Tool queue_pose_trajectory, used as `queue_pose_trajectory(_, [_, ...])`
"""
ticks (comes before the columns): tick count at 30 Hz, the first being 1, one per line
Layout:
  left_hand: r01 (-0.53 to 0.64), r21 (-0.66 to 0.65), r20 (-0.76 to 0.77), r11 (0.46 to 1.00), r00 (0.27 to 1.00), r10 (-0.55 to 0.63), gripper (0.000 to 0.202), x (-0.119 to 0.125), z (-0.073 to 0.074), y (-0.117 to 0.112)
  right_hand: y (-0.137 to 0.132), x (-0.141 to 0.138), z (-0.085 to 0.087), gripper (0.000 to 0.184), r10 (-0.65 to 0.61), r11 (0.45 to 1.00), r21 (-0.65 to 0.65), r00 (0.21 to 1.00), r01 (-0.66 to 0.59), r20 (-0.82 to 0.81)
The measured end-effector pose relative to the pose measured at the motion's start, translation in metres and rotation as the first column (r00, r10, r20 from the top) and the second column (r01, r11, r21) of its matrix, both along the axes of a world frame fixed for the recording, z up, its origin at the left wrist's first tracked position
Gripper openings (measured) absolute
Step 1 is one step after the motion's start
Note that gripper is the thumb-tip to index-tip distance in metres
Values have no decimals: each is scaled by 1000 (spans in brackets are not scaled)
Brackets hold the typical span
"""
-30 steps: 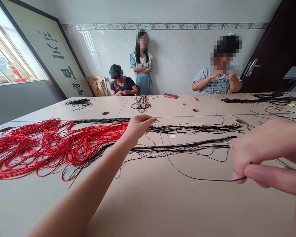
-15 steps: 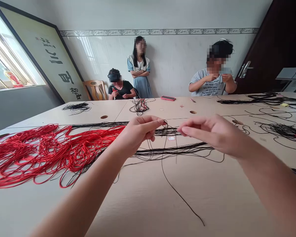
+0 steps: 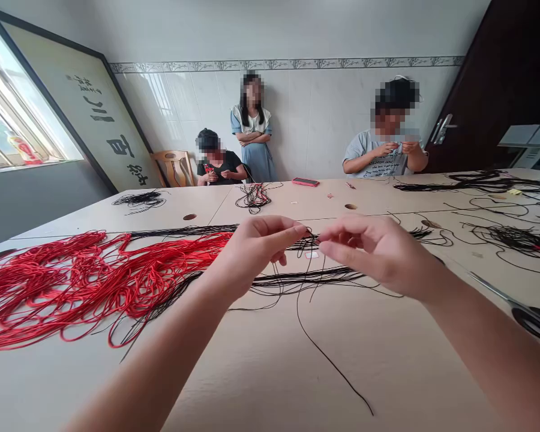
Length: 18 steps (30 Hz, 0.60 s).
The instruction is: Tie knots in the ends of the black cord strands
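Observation:
My left hand (image 3: 265,243) pinches a thin black cord (image 3: 312,342) between thumb and forefinger, where the cord forms small loops. From the right, my right hand (image 3: 369,246) also pinches the cord, its thumb and fingertips close to the left ones. One long end hangs down and curves toward the lower right over the table; a shorter end dangles below my right fingertips. Behind and below the hands lie stretched bundles of black cord (image 3: 306,277). A big heap of red cord (image 3: 117,276) spreads left of my left forearm.
Black-handled scissors (image 3: 517,306) lie right of my right forearm. More black cord (image 3: 513,240) is heaped at the right. Across the table (image 3: 252,372) are a pink-edged phone (image 3: 305,182) and a cord coil (image 3: 254,197). Two people sit at the far side; another person stands between them.
My right hand has moved left and closed on the cord beside my left fingertips. The view has shifted slightly, showing the scissors at the right.

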<state>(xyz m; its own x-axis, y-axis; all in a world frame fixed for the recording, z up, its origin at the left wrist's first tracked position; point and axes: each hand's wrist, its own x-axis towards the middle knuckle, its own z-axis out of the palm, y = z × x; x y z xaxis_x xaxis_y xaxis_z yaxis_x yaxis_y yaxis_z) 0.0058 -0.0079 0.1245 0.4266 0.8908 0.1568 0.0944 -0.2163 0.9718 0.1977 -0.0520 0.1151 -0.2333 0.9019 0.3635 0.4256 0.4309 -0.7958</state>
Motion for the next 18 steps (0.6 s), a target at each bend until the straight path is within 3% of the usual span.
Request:
queue_pose_trajectory(4, [-19,32,-37,999,999,20,19,1,-2,1,-3,-8,-1,20,-53,997,53,992,47,111])
queue_pose_trajectory(18, [-187,177,-140,966,967,213,24,2,-8,12,-19,31,20,26,-172,980,107,984,166,48])
